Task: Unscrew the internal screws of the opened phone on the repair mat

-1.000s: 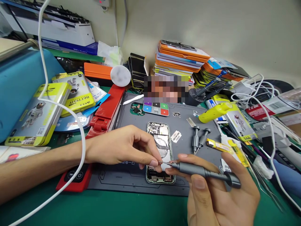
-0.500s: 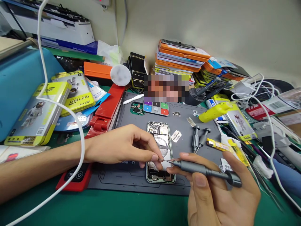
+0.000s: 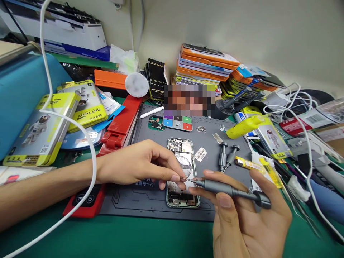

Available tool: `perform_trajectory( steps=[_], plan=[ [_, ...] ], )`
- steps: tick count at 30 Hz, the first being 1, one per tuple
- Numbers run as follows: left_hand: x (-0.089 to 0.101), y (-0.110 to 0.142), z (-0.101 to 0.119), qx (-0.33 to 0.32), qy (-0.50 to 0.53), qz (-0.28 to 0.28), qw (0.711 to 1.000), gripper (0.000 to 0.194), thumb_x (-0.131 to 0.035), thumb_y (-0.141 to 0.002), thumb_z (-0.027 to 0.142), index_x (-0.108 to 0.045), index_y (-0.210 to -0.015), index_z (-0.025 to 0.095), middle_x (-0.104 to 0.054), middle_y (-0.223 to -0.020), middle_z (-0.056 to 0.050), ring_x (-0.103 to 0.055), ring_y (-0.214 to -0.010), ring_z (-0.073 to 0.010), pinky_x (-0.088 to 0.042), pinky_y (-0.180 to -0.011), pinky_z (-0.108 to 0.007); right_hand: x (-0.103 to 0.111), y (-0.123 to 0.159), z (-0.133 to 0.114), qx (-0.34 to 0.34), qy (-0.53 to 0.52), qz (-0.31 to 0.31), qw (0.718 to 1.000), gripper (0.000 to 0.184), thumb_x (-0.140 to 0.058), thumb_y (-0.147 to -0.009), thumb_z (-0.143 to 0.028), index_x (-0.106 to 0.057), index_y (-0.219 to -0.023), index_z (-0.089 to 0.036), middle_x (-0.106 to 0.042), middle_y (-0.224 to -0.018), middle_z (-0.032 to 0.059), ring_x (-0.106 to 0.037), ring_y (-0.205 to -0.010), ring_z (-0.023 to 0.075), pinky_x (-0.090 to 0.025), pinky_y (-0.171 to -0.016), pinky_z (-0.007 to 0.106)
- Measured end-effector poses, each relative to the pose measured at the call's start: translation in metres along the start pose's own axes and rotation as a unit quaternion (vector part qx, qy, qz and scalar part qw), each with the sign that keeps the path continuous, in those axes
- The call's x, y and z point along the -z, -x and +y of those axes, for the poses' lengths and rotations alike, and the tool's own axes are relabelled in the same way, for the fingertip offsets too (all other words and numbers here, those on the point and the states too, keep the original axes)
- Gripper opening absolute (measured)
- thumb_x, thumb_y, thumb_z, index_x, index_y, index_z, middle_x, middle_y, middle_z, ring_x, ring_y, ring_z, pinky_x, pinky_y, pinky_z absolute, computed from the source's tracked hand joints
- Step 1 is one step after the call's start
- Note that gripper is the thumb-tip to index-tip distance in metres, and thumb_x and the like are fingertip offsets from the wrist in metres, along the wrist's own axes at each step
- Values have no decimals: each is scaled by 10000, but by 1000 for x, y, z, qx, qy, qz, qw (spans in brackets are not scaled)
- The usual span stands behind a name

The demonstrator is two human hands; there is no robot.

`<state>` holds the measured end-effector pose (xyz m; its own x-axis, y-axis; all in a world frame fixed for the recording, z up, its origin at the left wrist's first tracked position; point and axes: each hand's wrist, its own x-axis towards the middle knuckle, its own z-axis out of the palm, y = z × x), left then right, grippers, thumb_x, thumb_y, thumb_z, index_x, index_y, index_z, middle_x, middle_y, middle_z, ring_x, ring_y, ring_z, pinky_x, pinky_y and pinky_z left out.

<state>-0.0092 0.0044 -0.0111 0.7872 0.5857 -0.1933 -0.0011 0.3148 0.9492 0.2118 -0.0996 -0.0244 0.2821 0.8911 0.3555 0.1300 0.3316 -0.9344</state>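
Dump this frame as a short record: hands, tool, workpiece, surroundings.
left hand: thumb and finger closed at the screwdriver's tip; anything between them too small to tell
right hand: holding the screwdriver
screwdriver: grey, bit pointing toward the left fingertips
phone: opened, internals exposed, partly hidden by the hands
surface: grey mat under the phone
right of phone: two more screwdrivers, yellow bottle
left of mat: yellow battery boxes

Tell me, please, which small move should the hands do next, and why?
Perhaps the left hand should release the screwdriver at its tip, so the right hand can tilt it down toward the opened phone. The left hand pinches at that tip, while the right hand holds the screwdriver pointing sideways, not down.
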Motion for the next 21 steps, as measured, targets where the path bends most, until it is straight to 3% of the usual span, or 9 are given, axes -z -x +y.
perform_trajectory(
  steps=[10,16,21],
  plan=[
    [-1,0,1,-2,-7,3,1000,137,-784,-998,204,-867,-1091,147,-862,-1059,-77,-728,-823,-125,-609,-753,-203,-4,1,-6,-50,-30,1,998,428,-635,-1079,-163,-537,-1433,-382,-852,-1131,21,-867,-883,189,-748,-791,330],
    [-2,-1,1,-5,8,-6,1000,118,-777,-1005,183,-871,-1071,156,-867,-1051,-67,-735,-846,-117,-605,-739,-174,-1,-1,-7,-78,-51,-3,996,412,-643,-1081,-192,-540,-1439,-368,-854,-1126,42,-855,-1037,219,-744,-759,315],
    [-2,-1,1,-1,11,-8,1000,120,-777,-1012,196,-871,-1074,156,-866,-1066,-71,-741,-865,-122,-611,-753,-179,-1,-2,-6,-92,-47,1,995,407,-670,-1072,-226,-550,-1437,-361,-859,-1115,53,-863,-956,210,-736,-781,311]
  ],
)
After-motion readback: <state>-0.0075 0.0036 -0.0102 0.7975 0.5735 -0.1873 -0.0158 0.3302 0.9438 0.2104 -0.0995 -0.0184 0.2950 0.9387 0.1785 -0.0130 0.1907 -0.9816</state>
